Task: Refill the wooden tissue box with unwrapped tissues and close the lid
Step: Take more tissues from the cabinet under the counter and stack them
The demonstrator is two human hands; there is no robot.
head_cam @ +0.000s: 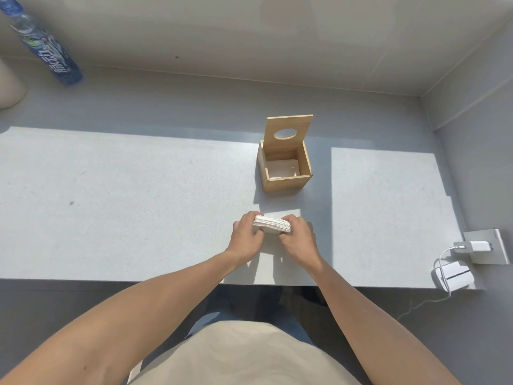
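Note:
A small wooden tissue box point(286, 182) stands on the grey counter, its hinged lid point(288, 130) with an oval hole raised upright at the back. White tissues lie low inside the box. Nearer to me, a stack of unwrapped white tissues point(272, 225) is held just above the counter between both hands. My left hand point(247, 234) grips its left end and my right hand point(297, 234) grips its right end. The stack is a hand's length in front of the box.
A blue plastic bottle point(44, 48) stands at the far left by the wall. A white charger point(472, 245) in a wall socket and a white adapter with cable point(455, 275) sit at the counter's right edge. Walls bound the back and right.

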